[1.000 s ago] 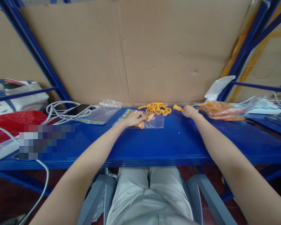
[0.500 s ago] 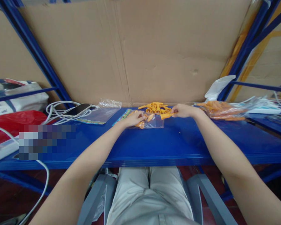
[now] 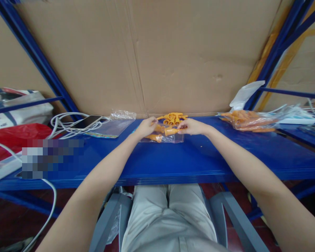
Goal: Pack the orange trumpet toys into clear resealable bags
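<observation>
Since half a second ago the right hand [image 3: 191,126] has carried its orange plastic piece [image 3: 170,131] toward 9 o'clock, over the clear plastic bag [image 3: 166,137], and the left hand [image 3: 146,126] has lifted off the bag to meet it. A second ago the right hand was out at 3 o'clock, beside the bagged orange parts [image 3: 248,120].

The right grip is closed, fingertips pinched on the narrow end of the piece; its flared end points toward the left hand. The left grip is curled at the bag's upper edge, but whether it pinches the film or touches the piece cannot be told, as the fingers hide the contact.

The bag lies flat on the blue table [image 3: 199,157], thin and glossy, with more orange pieces blurred inside. Just behind, at 12 o'clock, sits a loose pile of orange pieces [image 3: 172,118], funnel-shaped with thin stems, partly hidden by both hands. At 9 o'clock lie a phone [image 3: 88,121] on coiled white cable [image 3: 61,123] and a stack of empty bags [image 3: 111,127].
</observation>
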